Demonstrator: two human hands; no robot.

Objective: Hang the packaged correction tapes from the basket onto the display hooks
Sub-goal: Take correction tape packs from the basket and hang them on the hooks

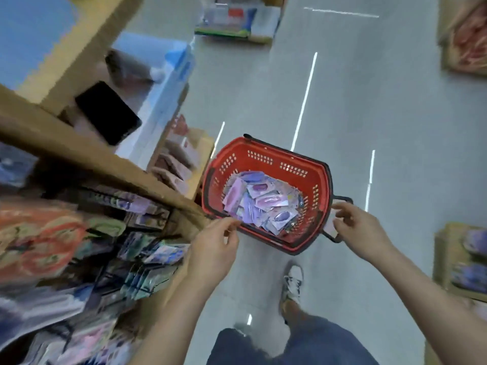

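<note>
Denim and a pale sneaker (292, 283) sit lowest in my view. Above them my left hand (210, 248) hovers at the near-left rim of the red basket (263, 148), thumb and forefinger drawn together; on what, I cannot tell. My right hand (361, 233) is beside the black handle (342, 199), fingers loosely spread, gripping nothing. Packaged correction tapes (261, 204) lie jumbled at mixed angles inside, just beyond the nearer left fingers. Display hooks (142, 219) stand blurred to the left.

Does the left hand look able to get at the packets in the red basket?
Probably yes: the left hand hovers by the near rim of the basket, which is open on top, and nothing covers the packets.
</note>
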